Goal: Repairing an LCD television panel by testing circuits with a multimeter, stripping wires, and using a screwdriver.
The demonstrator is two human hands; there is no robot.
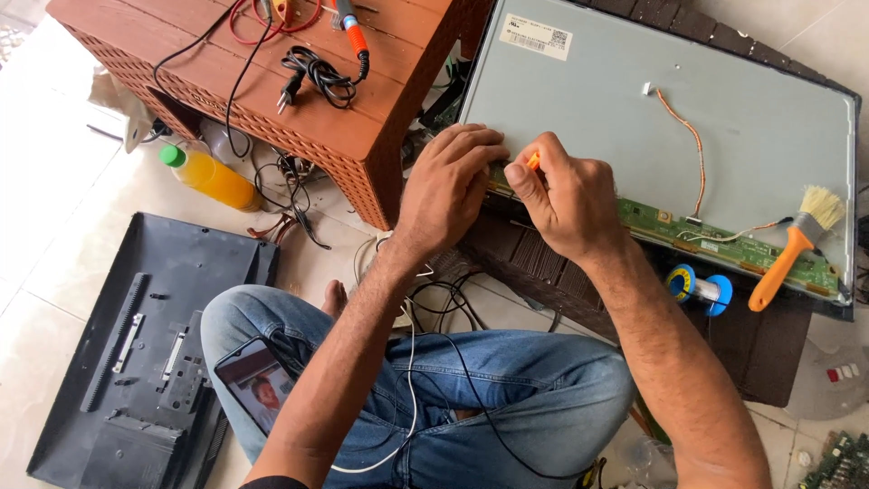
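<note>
A large grey display panel (pixel 634 100) lies face down on a dark stool, with a green circuit strip (pixel 724 243) along its near edge. My left hand (pixel 448 186) rests fingers-down on the panel's near left corner, pressing on the strip's end. My right hand (pixel 566 199) is right beside it, closed on a small orange-handled tool (pixel 534 161) whose tip touches the same corner. Most of the tool is hidden in my fist.
An orange-handled brush (pixel 792 244) lies on the strip at right, a blue solder spool (pixel 695 288) below it. A brown plastic table (pixel 299 81) holds a soldering iron (pixel 351 32) and cables. A black back cover (pixel 145 353), a juice bottle (pixel 213 178) and a phone (pixel 255 385) on my knee lie left.
</note>
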